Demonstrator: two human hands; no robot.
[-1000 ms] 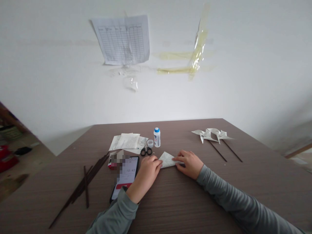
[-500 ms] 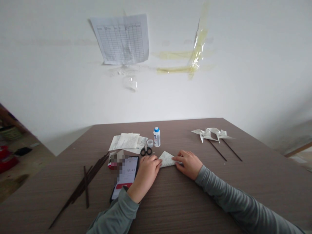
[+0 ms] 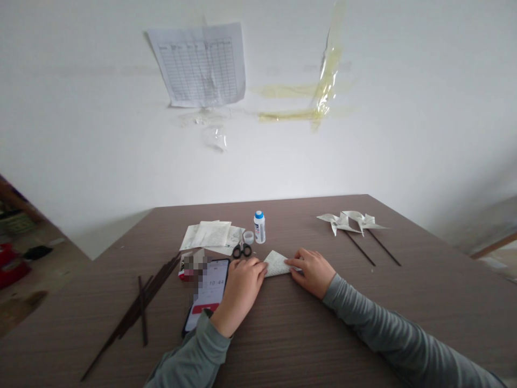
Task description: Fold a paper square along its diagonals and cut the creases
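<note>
A sheet of printed paper [image 3: 277,264], folded into a triangle, lies on the table between my hands with its point facing the wall. My left hand [image 3: 247,283] pinches its left corner, fingers pressed together. At the right corner, my right hand [image 3: 312,271] grips the paper between thumb and fingers. Both corners are partly covered by my fingers. Just beyond my left hand lie black-handled scissors [image 3: 242,249]. A white glue bottle with a blue cap [image 3: 259,227] stands upright behind the paper, beside a small roll of clear tape [image 3: 248,237].
Paper squares [image 3: 214,235] are stacked at the back left. A phone [image 3: 208,293] showing a timer lies by my left forearm, near a small box [image 3: 189,265] and dark sticks [image 3: 137,304]. Two paper pinwheels [image 3: 350,222] on sticks lie at the right.
Both hands stay on the folded paper in nearly the same position. The phone's timer has gone from 10:43 to 10:44.
</note>
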